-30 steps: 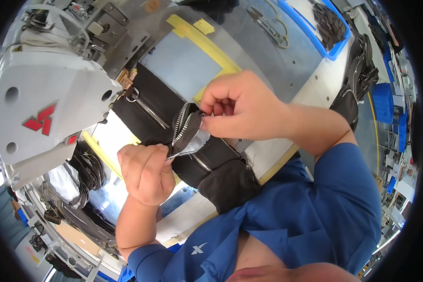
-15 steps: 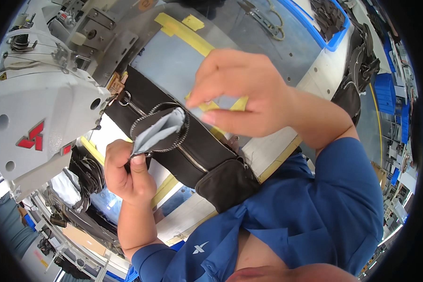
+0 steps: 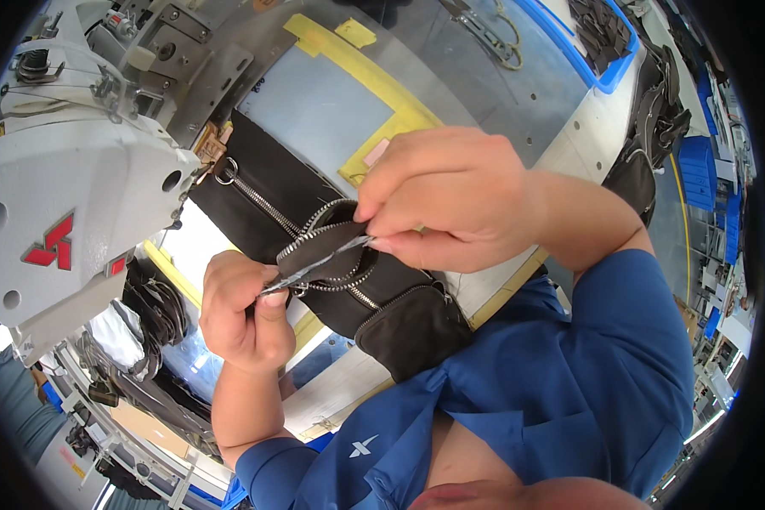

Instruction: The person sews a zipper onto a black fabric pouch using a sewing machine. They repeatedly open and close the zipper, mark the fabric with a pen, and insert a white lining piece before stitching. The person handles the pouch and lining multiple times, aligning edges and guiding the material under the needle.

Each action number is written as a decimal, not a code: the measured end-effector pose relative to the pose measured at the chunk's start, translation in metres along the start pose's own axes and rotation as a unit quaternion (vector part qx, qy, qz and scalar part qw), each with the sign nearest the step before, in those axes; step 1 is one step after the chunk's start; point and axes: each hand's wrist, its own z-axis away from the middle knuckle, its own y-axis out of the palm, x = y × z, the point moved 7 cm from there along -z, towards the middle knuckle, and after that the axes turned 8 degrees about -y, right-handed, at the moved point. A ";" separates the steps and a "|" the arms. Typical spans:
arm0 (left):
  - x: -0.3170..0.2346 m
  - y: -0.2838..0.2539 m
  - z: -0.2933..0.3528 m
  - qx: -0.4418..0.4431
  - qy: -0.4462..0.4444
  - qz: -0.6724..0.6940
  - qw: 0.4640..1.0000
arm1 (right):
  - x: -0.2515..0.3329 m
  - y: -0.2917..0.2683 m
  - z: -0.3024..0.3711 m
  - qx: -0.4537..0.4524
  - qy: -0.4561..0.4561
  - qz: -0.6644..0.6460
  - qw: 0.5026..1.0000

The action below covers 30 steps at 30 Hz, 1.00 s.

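A dark fabric zipper pouch is stretched between my two hands, its toothed zipper edges curving round it. My left hand pinches its lower-left corner between thumb and fingers. At the opposite corner my right hand grips the edge the same way. The grey lining shows only as a thin line along the edge facing me. Beneath lies a long dark fabric piece with a metal zipper along it and a ring at its far end. Its near end is a boxy zippered part close to my body.
A white sewing machine head stands at the left. Yellow tape borders a pale sheet on the table. Scissors lie at the back, beside a blue bin of dark pieces. Stacked dark pieces sit at lower left.
My right hand has come down and left, from apart with loose fingers to gripping the pouch edge. The opening that showed grey lining is now drawn flat. My left hand has shifted slightly right.
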 end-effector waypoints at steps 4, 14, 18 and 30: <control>-0.005 0.001 -0.002 0.009 0.027 -0.007 1.000 | 0.000 -0.002 0.004 -0.017 0.063 -0.040 0.997; -0.004 -0.001 0.005 -0.029 0.068 0.039 0.997 | 0.004 -0.008 0.000 -0.056 -0.013 -0.019 0.998; -0.005 -0.002 0.007 -0.014 0.066 0.027 0.997 | 0.002 -0.006 0.001 -0.046 -0.025 -0.026 0.998; -0.014 0.000 0.005 0.007 0.105 -0.146 0.984 | -0.019 -0.110 -0.001 -0.110 0.201 0.289 0.929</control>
